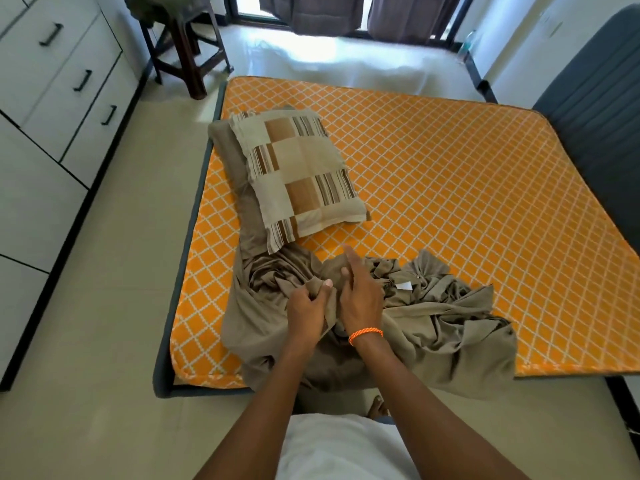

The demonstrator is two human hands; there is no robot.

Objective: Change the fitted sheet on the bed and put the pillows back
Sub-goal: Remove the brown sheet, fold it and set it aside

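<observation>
A bare orange mattress (433,174) with a white diamond pattern fills the middle of the view. A crumpled taupe fitted sheet (433,327) lies bunched on its near edge and hangs over the front. My left hand (308,311) pinches a fold of the sheet between thumb and fingers. My right hand (358,292), with an orange band at the wrist, rests on the sheet with its fingers stretched forward. A brown and cream checked pillow (298,171) lies at the left of the mattress, on top of a plain taupe pillow (232,157).
White drawers with black handles (52,98) line the left wall across a strip of tiled floor (114,306). A dark wooden stool (187,46) stands beyond the bed's far left corner. A grey padded headboard (595,109) runs along the right. Curtains (346,12) hang at the back.
</observation>
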